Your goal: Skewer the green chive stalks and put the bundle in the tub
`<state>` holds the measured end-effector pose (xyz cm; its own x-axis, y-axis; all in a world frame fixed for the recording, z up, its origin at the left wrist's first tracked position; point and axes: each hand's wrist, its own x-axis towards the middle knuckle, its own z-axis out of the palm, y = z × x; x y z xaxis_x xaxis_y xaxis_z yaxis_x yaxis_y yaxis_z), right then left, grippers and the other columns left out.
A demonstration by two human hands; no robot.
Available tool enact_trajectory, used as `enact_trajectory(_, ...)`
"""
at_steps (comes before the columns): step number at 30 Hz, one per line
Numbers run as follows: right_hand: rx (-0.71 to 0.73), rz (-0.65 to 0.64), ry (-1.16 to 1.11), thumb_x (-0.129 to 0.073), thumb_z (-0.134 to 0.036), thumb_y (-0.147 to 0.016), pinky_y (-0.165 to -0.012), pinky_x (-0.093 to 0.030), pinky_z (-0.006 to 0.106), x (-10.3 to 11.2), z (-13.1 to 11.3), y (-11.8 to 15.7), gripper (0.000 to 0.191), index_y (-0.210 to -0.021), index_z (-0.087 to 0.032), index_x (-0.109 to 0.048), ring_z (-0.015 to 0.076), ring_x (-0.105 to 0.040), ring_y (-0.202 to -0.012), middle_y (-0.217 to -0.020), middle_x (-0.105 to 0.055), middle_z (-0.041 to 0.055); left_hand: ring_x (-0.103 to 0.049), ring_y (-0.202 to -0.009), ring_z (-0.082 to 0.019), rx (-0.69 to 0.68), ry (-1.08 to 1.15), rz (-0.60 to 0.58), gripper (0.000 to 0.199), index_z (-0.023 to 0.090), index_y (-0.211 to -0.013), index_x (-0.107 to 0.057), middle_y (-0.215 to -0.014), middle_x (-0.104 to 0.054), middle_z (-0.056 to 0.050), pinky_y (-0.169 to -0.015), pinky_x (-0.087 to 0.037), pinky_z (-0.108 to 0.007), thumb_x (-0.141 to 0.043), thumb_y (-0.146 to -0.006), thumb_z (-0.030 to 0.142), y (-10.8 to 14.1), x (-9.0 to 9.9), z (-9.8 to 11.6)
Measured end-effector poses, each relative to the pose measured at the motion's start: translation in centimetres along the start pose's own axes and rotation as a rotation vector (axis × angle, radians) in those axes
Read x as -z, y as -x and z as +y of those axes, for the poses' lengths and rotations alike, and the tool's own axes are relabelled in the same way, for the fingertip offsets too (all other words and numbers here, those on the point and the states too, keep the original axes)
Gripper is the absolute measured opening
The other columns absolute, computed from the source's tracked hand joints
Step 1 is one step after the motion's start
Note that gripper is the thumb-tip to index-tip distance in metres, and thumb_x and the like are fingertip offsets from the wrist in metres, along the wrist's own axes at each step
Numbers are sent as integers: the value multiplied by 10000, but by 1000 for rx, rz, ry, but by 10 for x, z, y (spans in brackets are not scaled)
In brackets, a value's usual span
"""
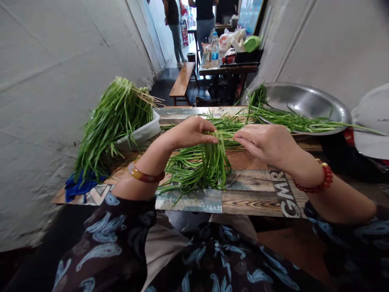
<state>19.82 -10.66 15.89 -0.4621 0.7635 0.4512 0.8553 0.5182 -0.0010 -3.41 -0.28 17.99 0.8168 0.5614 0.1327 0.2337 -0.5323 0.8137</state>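
My left hand (196,133) is closed around the top of a bunch of green chives (215,156), whose long leaves hang down to the table. To its right, my right hand (266,144) is pinched shut at the bunch's level. Between its fingertips is what looks like a thin bamboo skewer, mostly hidden by the fingers. Loose chives (188,168) lie spread on the table beneath and behind both hands. At the left, a thick pile of chives (114,113) threaded on bamboo skewers (148,98) drapes over a white plastic tray (138,134).
A large steel bowl (306,97) with more chives stands at the back right, beside a white cap (372,121). A blue cloth (82,184) lies at the table's left end. Beyond are a bench (183,79), another table with a water bottle (215,50), and two standing people.
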Motion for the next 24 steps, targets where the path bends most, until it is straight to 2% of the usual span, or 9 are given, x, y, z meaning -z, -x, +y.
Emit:
enact_trajectory(4, 29, -10, 1, -425, -346, -1022, -570, -356, 307, -5, 0, -2, 343, -864, -215, -700, 187, -649, -725, -819, -734, 42, -350, -491, -68, -12, -69, -59, 337, 147, -510, -618, -471, -429, 48, -520, -286, -240, -806, -717, 335, -5, -6, 4)
enact_trajectory(7, 56, -20, -1, -402, -334, -1027, -582, -377, 307, -10, -3, -3, 365, -860, -207, -700, 187, -653, -735, -831, -736, 44, -334, -484, -67, -22, -41, -98, 355, 151, -493, -595, -452, -408, 50, -517, -291, -241, -816, -705, 330, -9, -11, 7)
enact_trajectory(9, 50, -4, -18, -394, -336, -1032, -599, -399, 307, -12, -3, -3, 371, -874, -203, -702, 190, -659, -747, -849, -741, 47, -399, -497, -78, -13, 12, -58, 300, 147, -517, -629, -452, -443, 45, -548, -338, -243, -835, -683, 287, -11, -10, 8)
enact_trajectory(12, 25, 29, -69, -400, -342, -1035, -638, -438, 308, -13, 2, 1, 353, -917, -203, -701, 191, -671, -772, -884, -750, 52, -587, -646, -143, 11, 132, 80, 132, 130, -698, -745, -579, -617, -4, -667, -439, -269, -820, -701, 238, -5, -1, 6)
enact_trajectory(15, -3, 44, -121, -420, -331, -1031, -669, -463, 312, -14, 10, 6, 323, -929, -200, -697, 191, -676, -774, -881, -751, 55, -655, -817, -177, 49, 215, 166, 223, 131, -918, -779, -814, -731, -58, -779, -483, -295, -794, -746, 273, 8, 10, -1)
enact_trajectory(17, -22, 48, -134, -436, -323, -1026, -671, -468, 318, -15, 14, 9, 309, -917, -196, -696, 195, -679, -769, -875, -751, 57, -659, -839, -166, 75, 268, 185, 294, 144, -967, -775, -890, -747, -68, -813, -493, -297, -813, -735, 321, 18, 10, -10)
enact_trajectory(20, -43, 60, -151, -454, -314, -1018, -679, -476, 326, -18, 16, 9, 288, -915, -193, -694, 203, -688, -783, -896, -756, 64, -662, -822, -160, 101, 375, 192, 345, 153, -932, -783, -901, -760, -72, -827, -501, -297, -846, -695, 396, 28, -7, -26)
enact_trajectory(24, -64, 65, -193, -472, -303, -1010, -698, -486, 324, -21, 14, 9, 260, -921, -191, -688, 201, -693, -797, -902, -756, 67, -673, -868, -174, 104, 484, 314, 349, 154, -873, -801, -877, -772, -74, -885, -491, -306, -783, -764, 485, 30, -44, -43)
